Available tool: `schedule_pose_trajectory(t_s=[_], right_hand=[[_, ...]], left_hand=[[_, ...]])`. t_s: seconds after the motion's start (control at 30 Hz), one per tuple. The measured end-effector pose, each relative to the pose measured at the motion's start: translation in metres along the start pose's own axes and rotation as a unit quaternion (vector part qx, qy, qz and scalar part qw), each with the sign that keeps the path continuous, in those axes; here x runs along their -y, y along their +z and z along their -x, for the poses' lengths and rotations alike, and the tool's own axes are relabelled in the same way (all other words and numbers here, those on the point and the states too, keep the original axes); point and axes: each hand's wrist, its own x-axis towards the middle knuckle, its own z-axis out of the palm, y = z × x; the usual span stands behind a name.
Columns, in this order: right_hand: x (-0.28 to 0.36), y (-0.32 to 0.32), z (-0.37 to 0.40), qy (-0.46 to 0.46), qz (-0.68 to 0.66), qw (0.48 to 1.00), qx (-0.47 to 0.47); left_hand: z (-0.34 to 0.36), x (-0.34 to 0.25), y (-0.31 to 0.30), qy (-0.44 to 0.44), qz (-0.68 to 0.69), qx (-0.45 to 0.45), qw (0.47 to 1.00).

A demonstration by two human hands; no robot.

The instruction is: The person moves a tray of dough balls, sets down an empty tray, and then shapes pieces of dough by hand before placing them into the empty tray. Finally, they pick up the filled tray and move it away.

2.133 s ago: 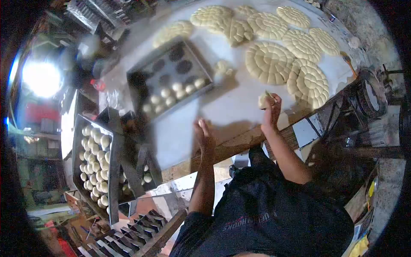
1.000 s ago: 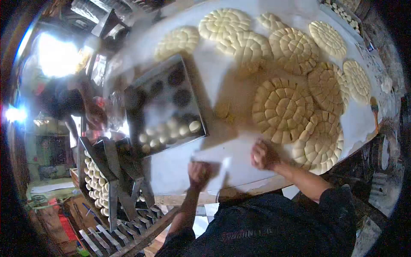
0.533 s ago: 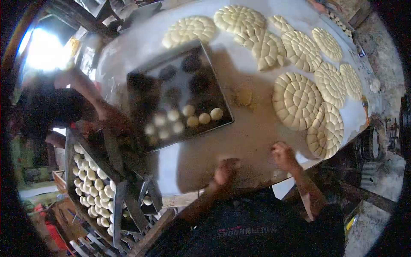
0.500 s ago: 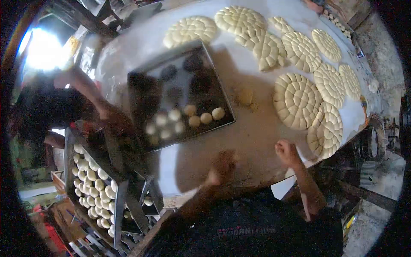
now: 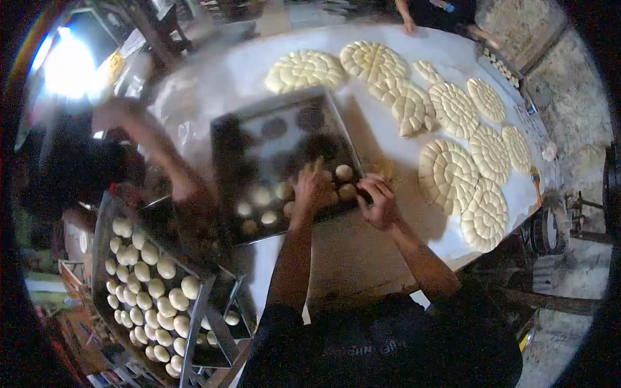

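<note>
A dark rectangular baking tray (image 5: 354,152) lies on the table, with round dough balls (image 5: 268,218) in rows along its near side. My left hand (image 5: 312,189) reaches down among these balls inside the tray. Its fingertips are smeared and partly hidden, so whether a ball is in them does not show. Beside the tray's right edge is my right hand (image 5: 381,205), thumb and fingers apart, with nothing visible between them. Scored dough rounds (image 5: 447,174), cut into many small pieces, spread over the table to the right.
On the left, a co-worker's arm (image 5: 162,152) extends beside the tray. A tilted tray (image 5: 194,323) full of dough balls stands on a rack at lower left. Another person's hand (image 5: 409,27) rests at the far table edge. A brush (image 5: 535,184) lies at the right edge.
Both my hands have moved up and away from the near table edge, the left into the tray, the right to its side. The right hand's fingers have opened from a fist.
</note>
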Motion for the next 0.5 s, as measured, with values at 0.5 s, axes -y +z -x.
schedule_pose_trajectory(t_s=[0.5], right_hand=[[-0.123, -0.151, 0.188, 0.15, -0.082, 0.984, 0.038]], left_hand=[[-0.26, -0.22, 0.189, -0.026, 0.039, -0.018, 0.999]])
